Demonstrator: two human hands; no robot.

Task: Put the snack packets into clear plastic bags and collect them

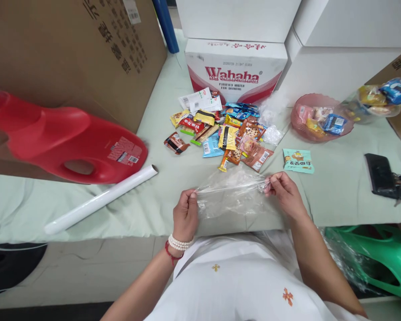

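A clear plastic bag [230, 196] is stretched flat between my two hands, low over the front of the table. My left hand [186, 214] pinches its left side between thumb and fingers. The opposite edge is gripped by my right hand [284, 191], where the film is bunched at the fingertips. Just beyond the bag lies a pile of wrapped snacks [227, 137] in yellow, red, blue and brown packets. A mint-green snack packet [298, 161] rests apart from the pile, past my right hand.
Behind the pile stands a Wahaha water carton [237, 73]. Right of it are a pink bowl [297, 122] of snacks, a second clear bowl, and a black phone [381, 171] with keys. At left are a red jug [76, 138], a white roll [102, 200] and a large cardboard box [70, 58].
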